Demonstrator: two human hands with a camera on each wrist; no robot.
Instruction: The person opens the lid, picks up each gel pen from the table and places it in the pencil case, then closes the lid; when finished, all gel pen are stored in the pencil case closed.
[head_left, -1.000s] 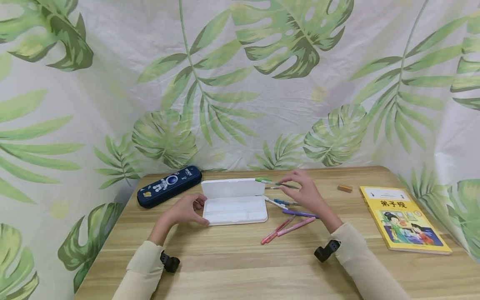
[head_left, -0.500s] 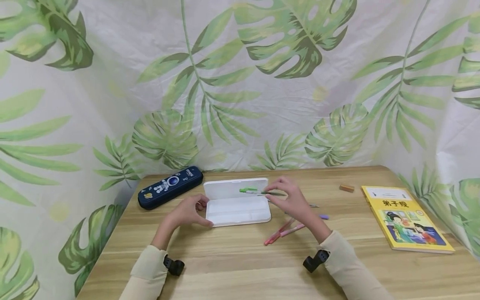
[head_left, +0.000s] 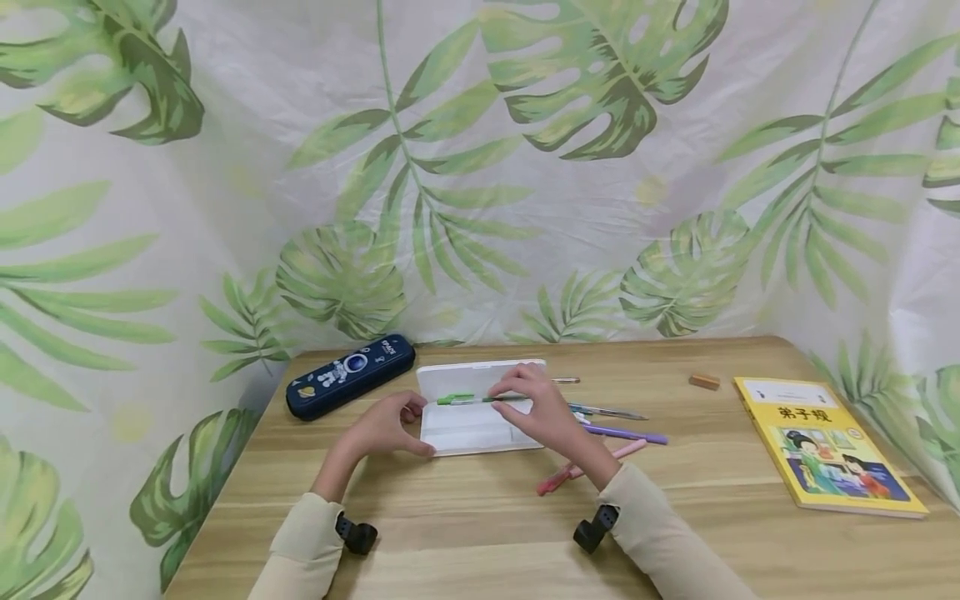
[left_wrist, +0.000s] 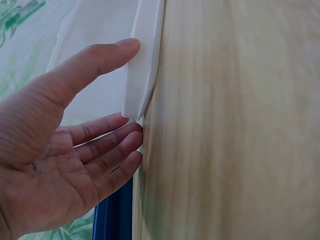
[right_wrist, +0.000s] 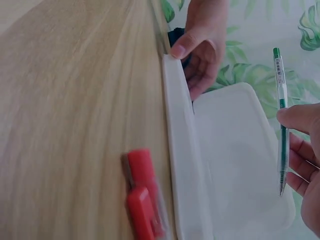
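Observation:
A white pencil case (head_left: 465,437) lies with its lid raised at the back in the head view. My left hand (head_left: 386,429) holds its left end, the thumb on the front corner and the fingers round the side. Above the case, my right hand (head_left: 536,406) pinches a clear pen (right_wrist: 282,95) with green ends between thumb and fingers; in the head view it lies level across the opened lid. To the right are a purple pen (head_left: 628,434), a blue pen (head_left: 609,412), a pink pen (head_left: 632,448) and red pens (right_wrist: 142,200), partly hidden by my right arm.
A navy astronaut-print pencil case (head_left: 348,377) lies behind my left hand. At the right is a yellow book (head_left: 828,450), with a small brown block (head_left: 704,382) near the back edge. A leaf-patterned cloth (head_left: 480,208) hangs behind the wooden table (head_left: 465,533).
My right hand has carried the green pen leftward from beside the loose pens to over the white case. My left hand has stayed at the case's left end.

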